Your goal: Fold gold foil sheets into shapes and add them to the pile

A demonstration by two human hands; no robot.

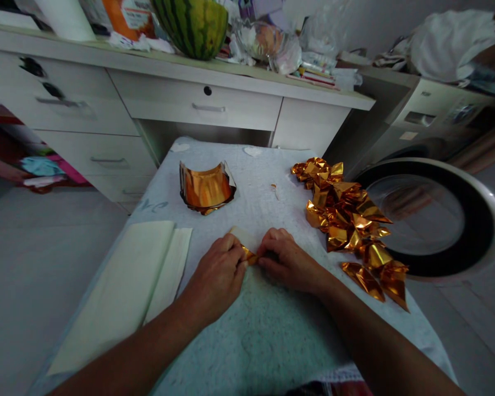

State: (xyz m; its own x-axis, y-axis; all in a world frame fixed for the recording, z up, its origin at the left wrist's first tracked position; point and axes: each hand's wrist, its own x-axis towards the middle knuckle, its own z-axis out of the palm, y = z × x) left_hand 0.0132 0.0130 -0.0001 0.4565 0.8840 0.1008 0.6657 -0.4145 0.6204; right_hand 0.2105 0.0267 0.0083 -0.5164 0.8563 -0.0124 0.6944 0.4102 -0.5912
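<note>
Near the middle of the cloth-covered table, my left hand (225, 264) grips a small piece of gold foil paper (248, 255) with a pale sheet (244, 236) showing behind it. The fingertips of my right hand (286, 258) pinch the other end of the same foil piece. Both hands are closed, and part of the foil is hidden under the fingers. Beyond them stands a curved stack of gold foil sheets (208, 187). To the right lies a pile of folded gold foil pieces (346, 214).
Pale paper sheets (119, 280) lie along the table's left side. A small scrap (275, 190) rests near the middle. Behind is a white drawer cabinet (239, 104) with a cut watermelon (193, 27) on top. A washing machine's open round door (478, 220) stands close on the right.
</note>
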